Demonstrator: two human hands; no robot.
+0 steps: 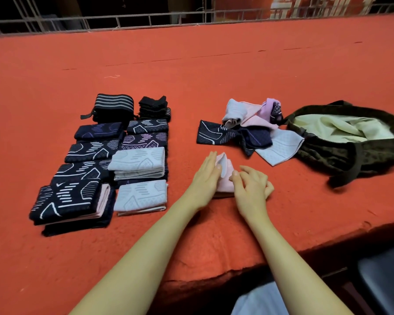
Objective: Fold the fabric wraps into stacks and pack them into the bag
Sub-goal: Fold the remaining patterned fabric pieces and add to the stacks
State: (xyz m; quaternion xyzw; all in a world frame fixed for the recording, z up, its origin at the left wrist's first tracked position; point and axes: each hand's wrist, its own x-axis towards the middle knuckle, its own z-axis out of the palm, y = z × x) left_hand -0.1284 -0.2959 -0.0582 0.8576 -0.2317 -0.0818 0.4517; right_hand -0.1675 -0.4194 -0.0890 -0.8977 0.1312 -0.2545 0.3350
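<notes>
A small pink wrap [225,178] lies half folded on the red table between my hands. My left hand [206,176] rests flat against its left side with straight fingers. My right hand [251,185] presses on its right side with curled fingers, thumb at the fabric's edge. Folded stacks of dark patterned wraps [77,178] and grey wraps [139,163] stand in two columns at the left. A loose pile of unfolded wraps [248,130] lies at centre right. The dark olive bag [350,153] with a pale lining lies open at the far right.
The red felt table [191,64] stretches far back to a metal railing [146,19]. Its front edge runs diagonally at the lower right, with a dark chair seat [387,276] beyond it. A black striped roll [113,105] sits behind the stacks.
</notes>
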